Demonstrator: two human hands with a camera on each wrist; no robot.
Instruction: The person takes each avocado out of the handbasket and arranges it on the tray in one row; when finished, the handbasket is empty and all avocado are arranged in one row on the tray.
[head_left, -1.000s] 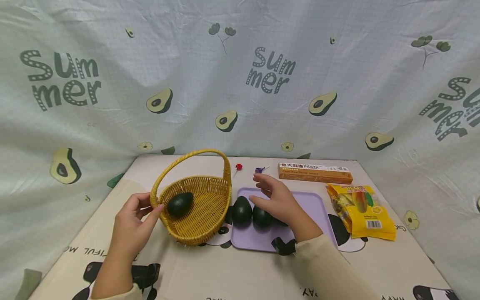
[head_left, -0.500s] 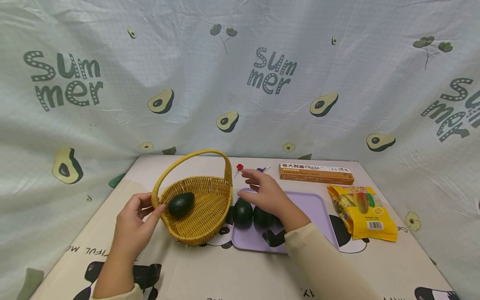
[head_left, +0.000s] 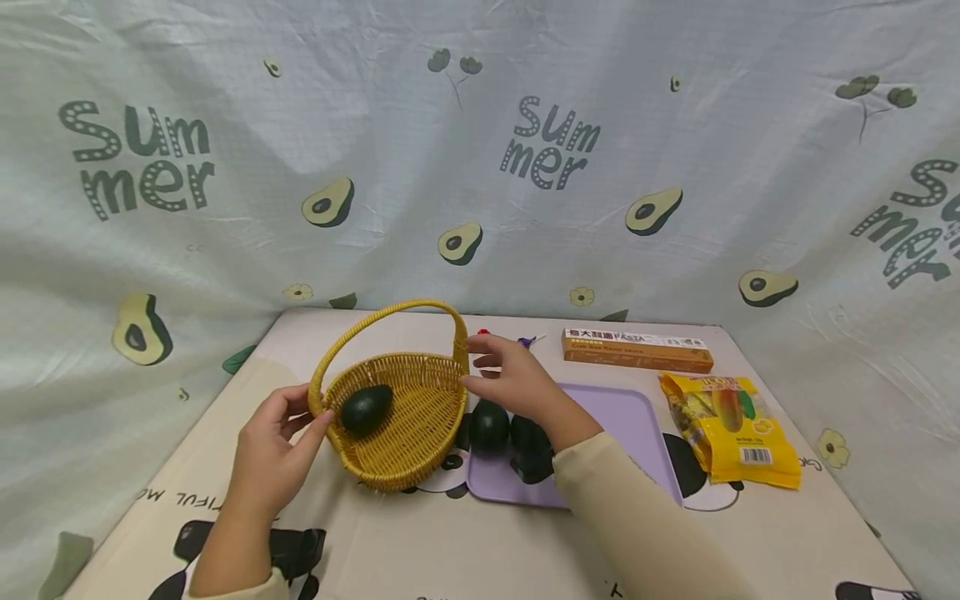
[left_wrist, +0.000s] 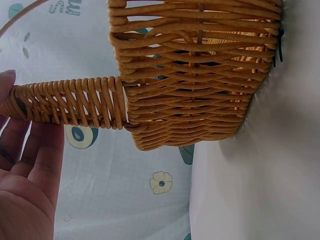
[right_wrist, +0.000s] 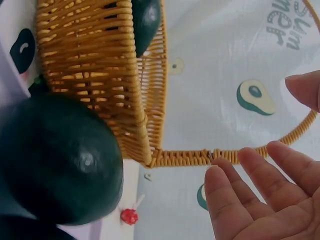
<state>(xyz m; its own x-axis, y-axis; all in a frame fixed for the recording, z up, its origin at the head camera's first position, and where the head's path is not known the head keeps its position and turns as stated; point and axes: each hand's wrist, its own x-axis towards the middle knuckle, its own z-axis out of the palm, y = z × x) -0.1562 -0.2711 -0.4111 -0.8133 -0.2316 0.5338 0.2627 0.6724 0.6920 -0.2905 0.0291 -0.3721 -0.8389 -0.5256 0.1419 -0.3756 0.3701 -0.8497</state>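
Wicker basket (head_left: pixel 401 417) sits on table (head_left: pixel 420 542), left of centre, with its arched handle (head_left: pixel 390 312) upright. One dark avocado (head_left: pixel 366 408) lies inside, toward basket's 9 o'clock wall. In the left wrist view the woven wall (left_wrist: pixel 195 75) and handle base (left_wrist: pixel 70 102) fill the frame.

Left hand (head_left: pixel 273 454) is at basket's 9 o'clock. Thumb and fingers curl loosely round the handle base at the rim; fingertips (left_wrist: pixel 30 150) lie against the handle from below. Contact looks light, grip not tight.

Right hand (head_left: pixel 513 379) is at basket's 3 o'clock, just beside handle's far end. Fingers (right_wrist: pixel 260 175) are spread and slightly bent, holding nothing. Whether they touch the handle cannot be told; the right wrist view shows them very near it, approx. at the join with the rim.

Purple tray (head_left: pixel 637 425) lies at 3 o'clock of the basket, edge close to basket wall. Two more avocados (head_left: pixel 489 425) rest on tray's left end, side by side, partly under the right forearm.

Further out: orange pasta box (head_left: pixel 637 350) at 1 o'clock of tray, near the table's back edge. Yellow snack bag (head_left: pixel 731 429) at tray's 3 o'clock. Small red sweet (right_wrist: pixel 129 216) and a purple one (head_left: pixel 527 341) lie behind the right hand. Avocado-print cloth (head_left: pixel 480 150) hangs behind the table.
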